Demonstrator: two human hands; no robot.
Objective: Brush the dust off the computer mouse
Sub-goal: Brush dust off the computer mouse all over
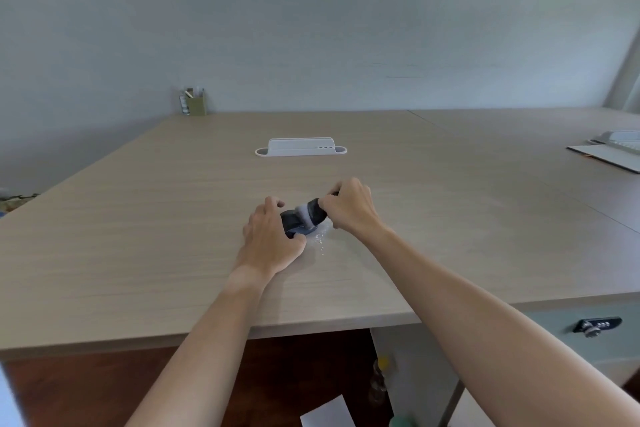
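Head view: 1 camera looking down at 2 bare forearms over a pale wood-grain desk top.
Left hand: the left hand is curled around the near-left side of the dark, rounded plastic computer mouse, steadying it on the desk.
Right hand: the right hand is closed on the handle of a small black brush with pale bristles; the bristles lie on top of the mouse.
Mouse position: between the 2 hands, touching both the left fingers and the bristles.
Progress: brushing looks under way; whitish specks of dust lie on the desk just right of the left hand, below the right hand.
Left to do: hard to judge, since most of the mouse is hidden.
Count: 1 mouse, 1 brush, 2 hands.
Beyond the hands: 1 white oblong cable tray, 1 olive pen cup far left.
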